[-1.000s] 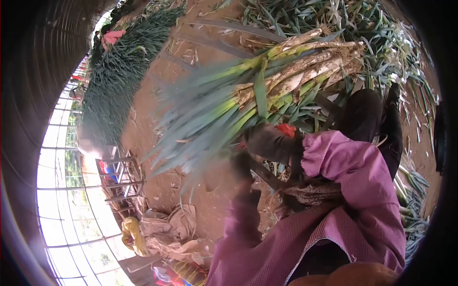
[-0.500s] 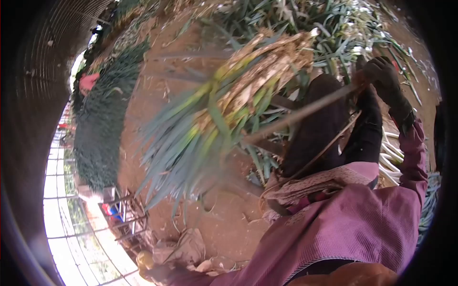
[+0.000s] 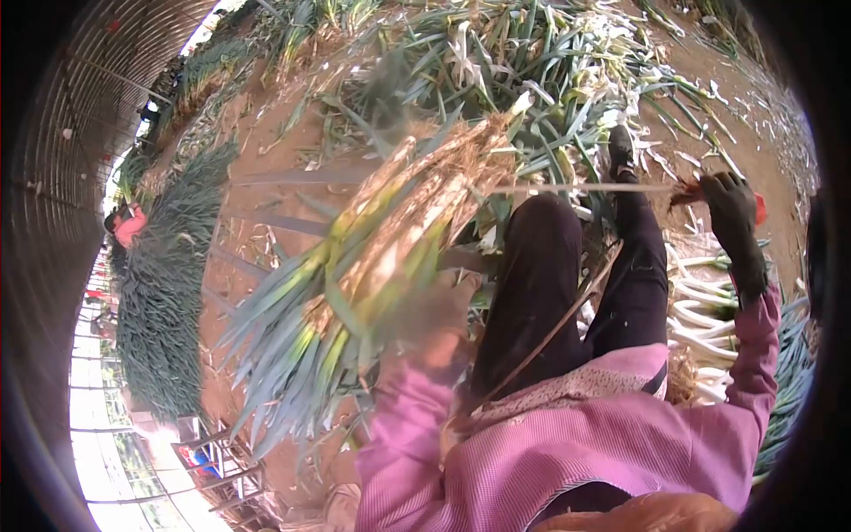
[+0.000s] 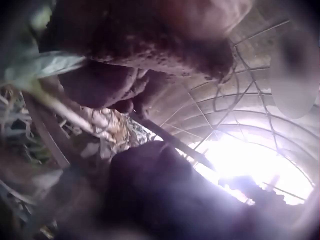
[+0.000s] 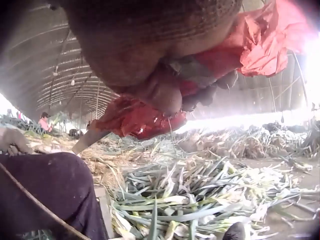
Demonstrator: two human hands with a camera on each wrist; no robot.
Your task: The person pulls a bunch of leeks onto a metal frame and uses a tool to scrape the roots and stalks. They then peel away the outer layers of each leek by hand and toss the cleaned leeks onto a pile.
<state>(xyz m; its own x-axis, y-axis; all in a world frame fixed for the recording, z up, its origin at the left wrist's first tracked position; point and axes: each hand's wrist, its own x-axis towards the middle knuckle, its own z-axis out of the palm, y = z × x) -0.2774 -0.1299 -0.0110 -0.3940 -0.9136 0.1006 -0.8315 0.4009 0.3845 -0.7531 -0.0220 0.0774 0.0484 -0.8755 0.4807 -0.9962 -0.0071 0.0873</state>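
Note:
A bundle of long green onions (image 3: 417,213), leafy ends toward the lower left, lies at the centre of the head view. Over its lower right side is my blurred left hand (image 3: 430,319); its contact with the stalks is unclear. The left wrist view shows that hand's dark, bent fingers (image 4: 100,85) beside a leaf, with onion stalks (image 4: 107,125) beyond. At the right, my right hand (image 3: 734,213) grips a red-wrapped end (image 5: 132,117) of a pale, straight strip (image 3: 585,188), which reaches left to the bundle's root end.
Loose onions and leaves (image 3: 496,71) cover the ground ahead. White-stalked onions (image 3: 700,310) lie by my right leg (image 3: 629,275). Metal bars (image 3: 301,176) extend left of the bundle. A long onion pile (image 3: 164,301) and a person in pink (image 3: 130,226) are farther left.
My right hand has moved from beside the bundle out to the right with the red-wrapped end, drawing the strip straight. My left hand reached low to the left, then came back to the bundle.

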